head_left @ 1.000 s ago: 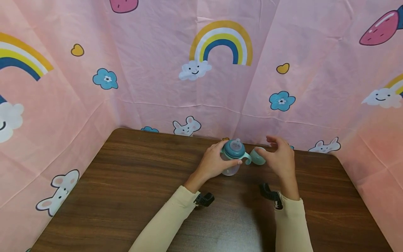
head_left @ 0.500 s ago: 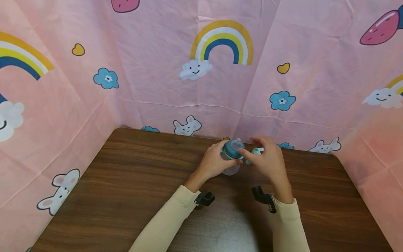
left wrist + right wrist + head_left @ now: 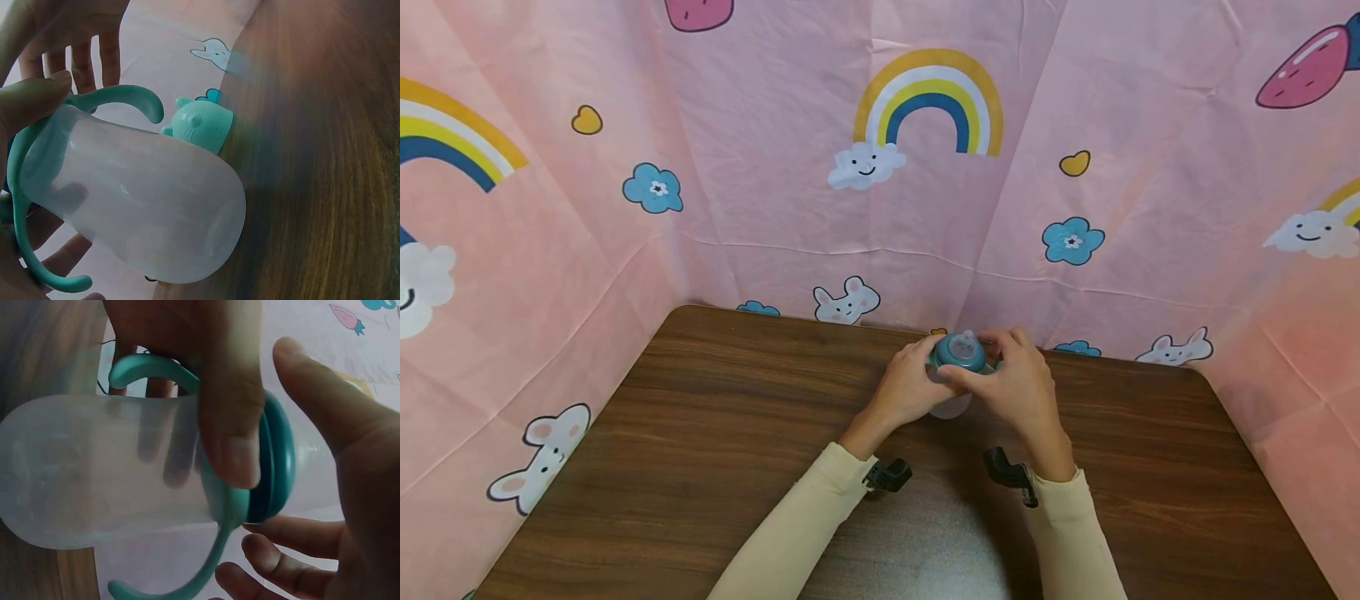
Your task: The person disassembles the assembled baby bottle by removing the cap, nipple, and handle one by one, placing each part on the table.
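A clear baby bottle (image 3: 144, 194) stands upright on the table, with two curved mint handles (image 3: 131, 94) at its neck. A teal collar (image 3: 970, 358) and a clear nipple (image 3: 964, 342) top it. My left hand (image 3: 906, 387) grips the bottle at the neck, its thumb (image 3: 237, 450) pressing near the handle ring. My right hand (image 3: 1018, 385) is spread around the collar. In the right wrist view its thumb is apart from the collar, while a fingertip is at or near the collar's lower edge. A mint animal-shaped cap (image 3: 203, 125) sits beyond the bottle, hidden in the head view.
The dark wooden table (image 3: 760, 433) ends just behind the bottle, against a pink patterned cloth (image 3: 760, 167). Cloth also hangs along both sides. Black camera mounts (image 3: 889, 474) stick out from both wrists close above the table.
My right hand has moved left from beside the mint cap to the bottle's collar, now covering the cap in the head view. The left hand and bottle have stayed in place.
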Demonstrator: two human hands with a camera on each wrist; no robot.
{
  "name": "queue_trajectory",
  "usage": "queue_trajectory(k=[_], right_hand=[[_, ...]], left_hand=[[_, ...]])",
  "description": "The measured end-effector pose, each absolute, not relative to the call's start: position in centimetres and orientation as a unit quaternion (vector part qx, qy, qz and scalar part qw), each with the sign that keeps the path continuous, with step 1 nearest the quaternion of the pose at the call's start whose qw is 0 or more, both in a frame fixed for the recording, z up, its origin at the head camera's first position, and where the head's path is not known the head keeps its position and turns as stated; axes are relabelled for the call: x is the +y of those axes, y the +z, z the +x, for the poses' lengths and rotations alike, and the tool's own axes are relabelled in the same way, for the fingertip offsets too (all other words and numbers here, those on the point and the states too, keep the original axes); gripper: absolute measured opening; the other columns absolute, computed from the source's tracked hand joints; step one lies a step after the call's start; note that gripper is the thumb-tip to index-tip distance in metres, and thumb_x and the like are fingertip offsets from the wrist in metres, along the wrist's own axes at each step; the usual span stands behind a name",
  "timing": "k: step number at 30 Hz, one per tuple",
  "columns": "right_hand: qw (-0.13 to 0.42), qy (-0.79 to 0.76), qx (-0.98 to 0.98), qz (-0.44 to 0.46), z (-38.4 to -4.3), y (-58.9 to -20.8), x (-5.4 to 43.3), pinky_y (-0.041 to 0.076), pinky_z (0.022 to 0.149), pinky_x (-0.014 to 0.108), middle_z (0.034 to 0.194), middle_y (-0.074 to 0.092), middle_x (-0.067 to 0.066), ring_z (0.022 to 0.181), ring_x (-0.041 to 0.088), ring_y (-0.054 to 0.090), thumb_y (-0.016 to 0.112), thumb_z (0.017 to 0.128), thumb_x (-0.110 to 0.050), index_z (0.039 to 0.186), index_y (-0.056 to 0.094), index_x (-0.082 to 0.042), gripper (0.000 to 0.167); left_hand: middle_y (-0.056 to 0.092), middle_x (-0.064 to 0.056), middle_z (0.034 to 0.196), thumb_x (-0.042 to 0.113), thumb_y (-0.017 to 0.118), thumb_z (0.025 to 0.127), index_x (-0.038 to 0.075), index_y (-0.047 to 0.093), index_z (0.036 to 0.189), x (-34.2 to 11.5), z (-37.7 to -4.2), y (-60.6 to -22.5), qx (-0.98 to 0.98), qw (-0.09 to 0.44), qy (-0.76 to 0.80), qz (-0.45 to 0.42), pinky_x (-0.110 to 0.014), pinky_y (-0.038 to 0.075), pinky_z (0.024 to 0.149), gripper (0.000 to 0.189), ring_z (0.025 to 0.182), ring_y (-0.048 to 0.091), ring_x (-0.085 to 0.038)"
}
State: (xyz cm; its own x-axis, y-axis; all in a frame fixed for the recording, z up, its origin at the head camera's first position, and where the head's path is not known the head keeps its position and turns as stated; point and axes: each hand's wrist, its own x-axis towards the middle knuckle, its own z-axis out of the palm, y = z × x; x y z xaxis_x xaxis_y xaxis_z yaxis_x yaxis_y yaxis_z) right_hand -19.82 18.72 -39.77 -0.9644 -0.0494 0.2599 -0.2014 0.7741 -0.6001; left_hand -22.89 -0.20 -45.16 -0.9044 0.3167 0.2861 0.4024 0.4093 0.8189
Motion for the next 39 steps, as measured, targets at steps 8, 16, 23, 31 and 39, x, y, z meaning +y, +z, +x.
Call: queue_trajectory(k=[8,16,23,31,39], right_hand=[[0.132,0.303,-0.942,0.054,-19.8,-40.2,18.0,0.057,0.086,0.056,0.122,0.063,0.015,0.104,0.035,0.065,0.096,0.078,-0.062,0.136,0.073,-0.003,0.086],[0.143,0.291,-0.945,0.053,-19.9,-40.6,17.6,0.058,0.085,0.058,0.12,0.064,0.017,0.103,0.036,0.066,0.098,0.075,-0.063,0.135,0.073,-0.002,0.089],[0.154,0.285,-0.944,0.054,-20.0,-40.8,17.6,0.058,0.086,0.06,0.119,0.065,0.017,0.105,0.037,0.067,0.098,0.075,-0.063,0.134,0.073,-0.002,0.089],[0.166,0.278,-0.945,0.056,-19.9,-40.9,17.4,0.059,0.085,0.06,0.117,0.065,0.018,0.104,0.038,0.067,0.1,0.074,-0.061,0.132,0.073,-0.001,0.088],[0.17,0.278,-0.944,0.057,-19.8,-40.9,17.3,0.059,0.084,0.058,0.115,0.064,0.018,0.103,0.038,0.067,0.1,0.073,-0.059,0.131,0.073,0.0,0.088]], left_hand=[[0.068,-0.019,0.14,0.032,0.091,0.091,0.002,0.059,0.153,-0.3,-22.9,-45.4,-0.837,0.047,-0.5,-0.218,-0.058,0.052,0.107,0.076,0.128,0.065,-0.037],[0.068,-0.018,0.141,0.029,0.09,0.092,0.005,0.06,0.153,-0.3,-23.0,-45.4,-0.834,0.043,-0.504,-0.219,-0.058,0.051,0.108,0.072,0.13,0.064,-0.037],[0.068,-0.018,0.143,0.029,0.089,0.092,0.005,0.06,0.154,-0.2,-23.0,-45.4,-0.835,0.042,-0.504,-0.217,-0.06,0.051,0.109,0.072,0.131,0.063,-0.037],[0.068,-0.018,0.143,0.028,0.089,0.092,0.004,0.061,0.153,-0.1,-23.0,-45.3,-0.836,0.042,-0.503,-0.214,-0.059,0.051,0.11,0.071,0.131,0.063,-0.037],[0.068,-0.017,0.143,0.029,0.089,0.092,0.005,0.06,0.154,-0.1,-22.9,-45.2,-0.839,0.032,-0.503,-0.205,-0.059,0.051,0.11,0.072,0.132,0.063,-0.037]])
